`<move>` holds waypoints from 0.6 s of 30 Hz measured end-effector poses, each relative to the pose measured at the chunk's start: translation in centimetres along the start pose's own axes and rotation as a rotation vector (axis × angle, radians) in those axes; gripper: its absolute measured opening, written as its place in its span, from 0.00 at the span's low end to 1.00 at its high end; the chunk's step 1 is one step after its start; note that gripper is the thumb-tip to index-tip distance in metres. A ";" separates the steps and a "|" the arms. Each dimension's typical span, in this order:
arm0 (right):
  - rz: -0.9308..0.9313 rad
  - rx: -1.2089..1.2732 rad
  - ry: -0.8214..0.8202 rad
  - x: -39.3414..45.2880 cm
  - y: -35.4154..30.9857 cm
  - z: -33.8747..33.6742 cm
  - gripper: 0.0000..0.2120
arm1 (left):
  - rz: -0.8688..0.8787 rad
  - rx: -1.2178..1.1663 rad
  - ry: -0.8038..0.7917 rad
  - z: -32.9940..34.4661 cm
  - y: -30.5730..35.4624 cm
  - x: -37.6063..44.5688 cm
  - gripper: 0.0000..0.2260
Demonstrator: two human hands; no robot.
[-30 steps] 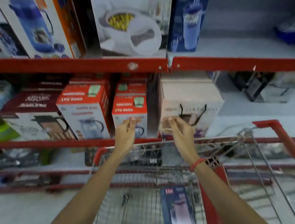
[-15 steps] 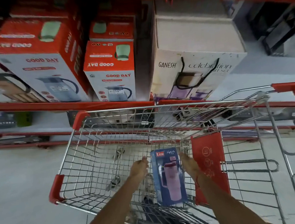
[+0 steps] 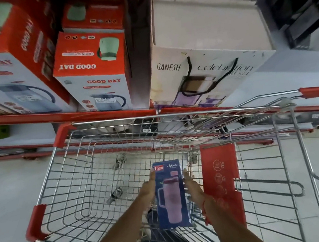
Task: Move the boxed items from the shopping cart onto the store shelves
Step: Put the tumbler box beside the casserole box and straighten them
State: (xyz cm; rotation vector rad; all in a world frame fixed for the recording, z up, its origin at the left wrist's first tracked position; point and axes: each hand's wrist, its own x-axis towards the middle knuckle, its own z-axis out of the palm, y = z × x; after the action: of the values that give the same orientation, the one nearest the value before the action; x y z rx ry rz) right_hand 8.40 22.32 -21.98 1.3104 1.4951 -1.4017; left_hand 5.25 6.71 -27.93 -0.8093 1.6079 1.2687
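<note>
A tall blue box (image 3: 171,194) with a pink tumbler printed on it lies in the wire shopping cart (image 3: 68,185), near its right side. My left hand (image 3: 148,186) presses flat against the box's left edge and my right hand (image 3: 193,188) against its right edge, so both hands clamp it between them. A red thread circles my right wrist. Beyond the cart, a red-edged shelf (image 3: 68,114) carries a white Ganesh box (image 3: 206,75) and red-and-white Good Day kettle boxes (image 3: 92,72).
The cart's red fold-down child seat flap (image 3: 222,182) stands just right of the box. Red corner bumpers mark the cart's front rim (image 3: 64,134). A lower shelf and grey tiled floor lie below. Dark items sit at the shelf's far right (image 3: 295,14).
Both hands left the Ganesh box on the shelf, dropped into the cart, and closed on either side of the blue box. My view tilted down toward the cart.
</note>
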 end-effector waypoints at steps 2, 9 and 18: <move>-0.031 0.023 0.009 -1.0 -0.4 0.4 0.34 | 0.021 0.061 0.049 -1.2 2.2 -3.3 0.45; -0.317 0.118 0.041 -6.3 -3.1 1.9 0.15 | 0.305 0.193 0.248 -5.4 5.0 -9.5 0.35; -0.772 0.128 0.112 -15.3 -3.8 3.9 0.10 | 0.691 0.103 0.331 -9.0 6.1 -19.6 0.33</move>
State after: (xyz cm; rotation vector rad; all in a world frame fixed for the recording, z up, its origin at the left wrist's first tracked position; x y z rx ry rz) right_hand 8.05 15.68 -7.12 0.9134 2.1480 -1.9374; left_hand 4.94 -1.13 -6.96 -0.4128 2.3246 1.5529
